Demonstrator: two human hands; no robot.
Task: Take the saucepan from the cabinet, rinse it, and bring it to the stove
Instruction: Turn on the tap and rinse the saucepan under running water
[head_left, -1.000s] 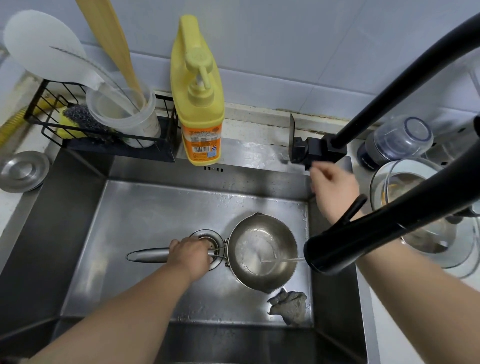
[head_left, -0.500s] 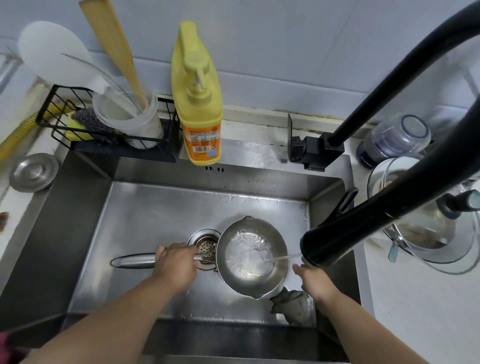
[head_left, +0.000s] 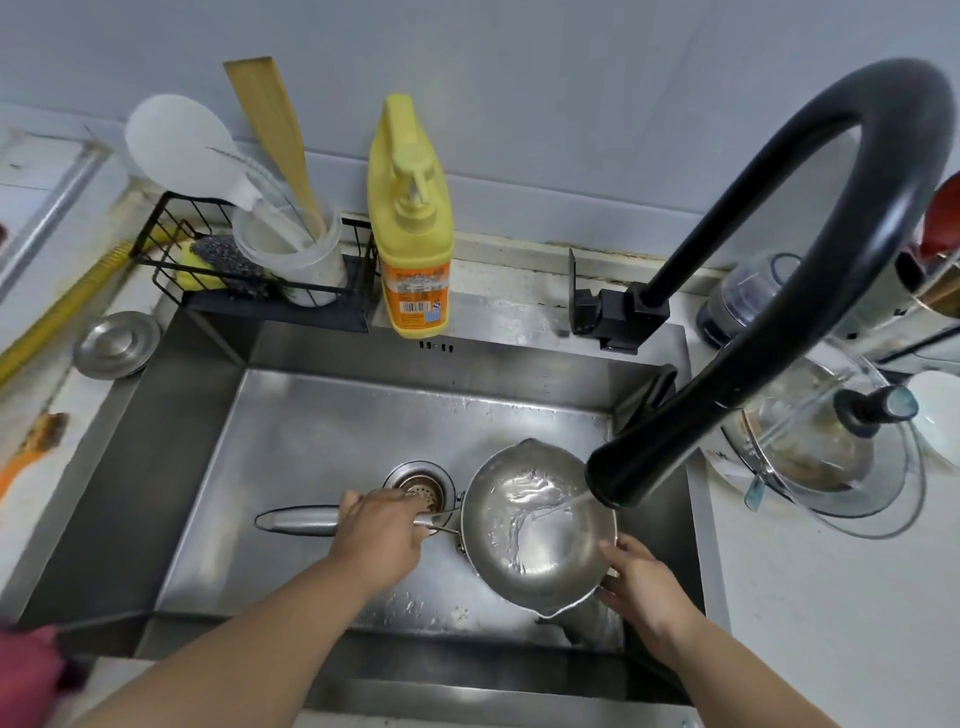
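A small steel saucepan (head_left: 530, 525) sits low inside the steel sink (head_left: 311, 431), to the right of the drain (head_left: 421, 486). Water runs into it from the spout of the black faucet (head_left: 779, 322) and swirls in the bottom. My left hand (head_left: 382, 530) grips the saucepan's long metal handle close to the bowl. My right hand (head_left: 636, 574) rests against the near right rim of the saucepan, fingers curled on its edge.
A yellow soap bottle (head_left: 413, 234) stands on the back ledge. A black wire rack (head_left: 249, 270) holds a sponge and a cup of utensils. A steel lid (head_left: 117, 343) lies at the left. A glass lid (head_left: 831, 441) and jars sit right of the sink.
My right hand left the faucet lever, dropped into the sink and came to the saucepan's right rim. Water keeps flowing into the pan. The view has pulled back and up.
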